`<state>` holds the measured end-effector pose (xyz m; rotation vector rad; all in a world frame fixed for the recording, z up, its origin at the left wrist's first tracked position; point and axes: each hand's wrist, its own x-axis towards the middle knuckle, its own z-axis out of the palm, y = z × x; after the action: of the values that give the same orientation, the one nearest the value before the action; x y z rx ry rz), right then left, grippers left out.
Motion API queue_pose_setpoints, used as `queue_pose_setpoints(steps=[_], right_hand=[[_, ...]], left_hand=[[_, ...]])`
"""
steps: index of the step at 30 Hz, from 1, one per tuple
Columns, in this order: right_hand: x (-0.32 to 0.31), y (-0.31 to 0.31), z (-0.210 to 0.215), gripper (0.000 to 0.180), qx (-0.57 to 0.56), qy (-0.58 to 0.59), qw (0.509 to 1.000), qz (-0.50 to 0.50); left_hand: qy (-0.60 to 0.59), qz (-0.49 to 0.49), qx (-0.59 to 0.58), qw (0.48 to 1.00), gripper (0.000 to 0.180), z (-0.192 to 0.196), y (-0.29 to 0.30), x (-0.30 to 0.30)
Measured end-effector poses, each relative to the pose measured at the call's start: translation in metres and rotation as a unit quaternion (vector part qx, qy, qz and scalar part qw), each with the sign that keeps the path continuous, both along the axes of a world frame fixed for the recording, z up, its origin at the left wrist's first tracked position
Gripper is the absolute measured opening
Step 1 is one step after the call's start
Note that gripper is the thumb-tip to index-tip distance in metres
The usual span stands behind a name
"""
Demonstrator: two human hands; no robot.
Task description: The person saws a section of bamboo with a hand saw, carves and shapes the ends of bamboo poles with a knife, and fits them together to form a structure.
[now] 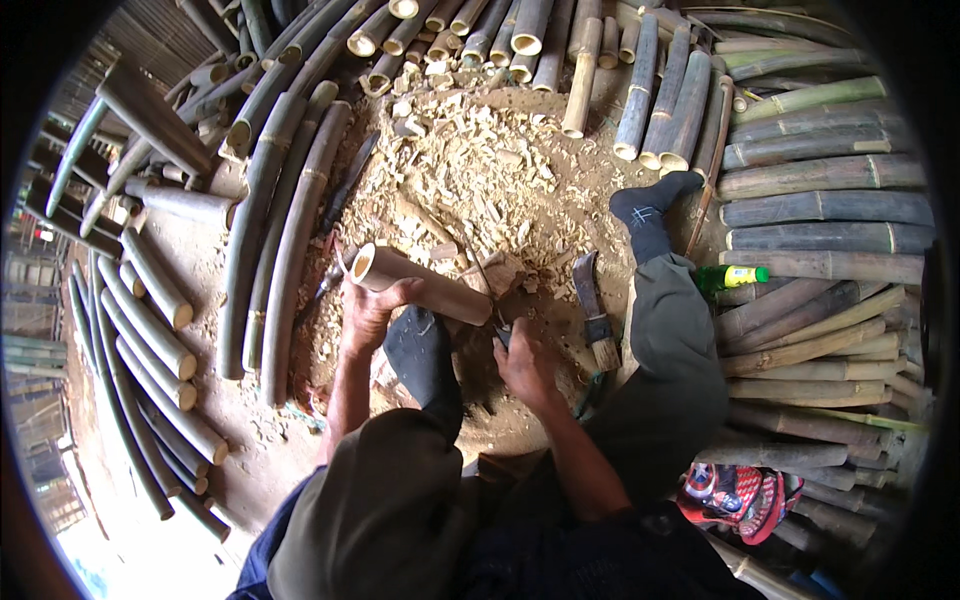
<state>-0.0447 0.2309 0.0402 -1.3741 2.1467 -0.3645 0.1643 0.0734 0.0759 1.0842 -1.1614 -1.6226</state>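
While the left grip [366,316] holds bamboo [443,293], the right [527,368] clasps a tool [502,334]

With the bamboo tube [430,288] as reference, the fingers of the left hand [365,312] are partly hidden behind its left end, the handle of the tool [503,333] beside its right end is mostly covered by the right hand [527,364], and bamboo poles [531,28] beyond it are cut off by the upper edge.
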Motion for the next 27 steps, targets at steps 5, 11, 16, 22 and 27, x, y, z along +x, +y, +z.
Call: queue_pose_setpoints(steps=[5,11,16,22,27], right_hand=[[0.01,-0.01,0.055,0.045,-0.159,-0.076,0.984,-0.012],[0.02,-0.006,0.037,0.038,-0.163,-0.019,0.986,-0.023],[0.014,0.008,-0.016,0.047,-0.174,0.04,0.984,-0.016],[0.018,-0.017,0.077,0.031,-0.249,-0.124,0.96,-0.044],[0.003,-0.004,-0.013,0.038,-0.083,0.033,0.996,0.004]], left_hand=[[0.091,0.174,0.056,0.979,0.047,-0.021,0.016,-0.005],[0.061,0.219,0.009,0.974,0.045,-0.011,0.023,-0.019],[0.042,0.23,-0.016,0.972,0.042,-0.009,0.02,-0.027],[0.1,0.142,-0.006,0.985,0.037,-0.002,0.021,-0.006],[0.017,0.083,-0.041,0.996,0.051,0.0,0.02,-0.011]])
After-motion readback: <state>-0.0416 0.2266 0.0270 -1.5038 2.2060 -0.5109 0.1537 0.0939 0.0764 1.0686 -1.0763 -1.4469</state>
